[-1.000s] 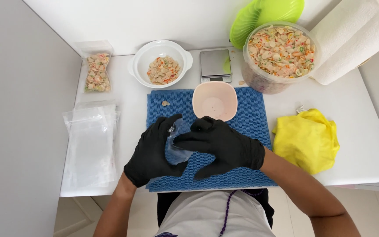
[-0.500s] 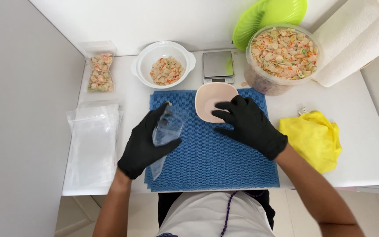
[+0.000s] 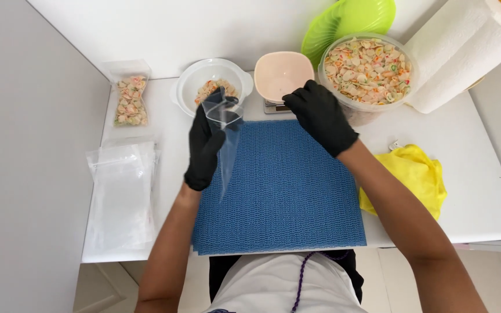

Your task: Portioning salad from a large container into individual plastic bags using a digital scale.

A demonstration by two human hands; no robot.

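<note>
Blue textured mat covers the centre of the white table; its surface is bare. Yellow cloth sits crumpled just right of the mat, under the right forearm. Stack of empty clear bags lies left of the mat, near the table's left edge. One filled clear bag of mixed pasta lies at back left, apart from the stack. Paper towel roll lies at back right, beside the big tub. Green plates stand behind the tub, partly hidden by it.

Containers: white two-handled bowl at back, small amount of pasta mix in it, partly blocked by the left hand and bag. Large clear tub is full of coloured shell pasta. Pink bowl is empty and sits on a small scale, mostly hidden under it.

Left hand, black glove, is closed on the top of an empty clear zip bag, which hangs over the mat's back left corner, in front of the white bowl. Right hand, black glove, grips the pink bowl's near rim, fingers curled.
</note>
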